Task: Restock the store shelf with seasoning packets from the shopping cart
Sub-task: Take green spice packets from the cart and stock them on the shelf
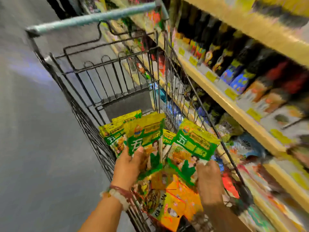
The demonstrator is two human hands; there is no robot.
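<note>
A black wire shopping cart (93,104) with a pale blue handle stands in the aisle. Inside it lie several green-and-yellow seasoning packets (115,136) and orange packets (168,203). My left hand (128,166) grips one green-and-yellow packet (145,136) by its lower edge, thumb on its front. My right hand (209,180) pinches a second green-and-yellow packet (194,144) at its lower corner. Both packets are held over the cart's basket. The store shelf (222,96) runs along the right, blurred.
Beige shelves on the right hold dark bottles (215,44), blue boxes (237,79) and bagged goods lower down, with yellow price tags along the edges. Grey floor (33,131) lies left of the cart. A beaded bracelet circles my left wrist.
</note>
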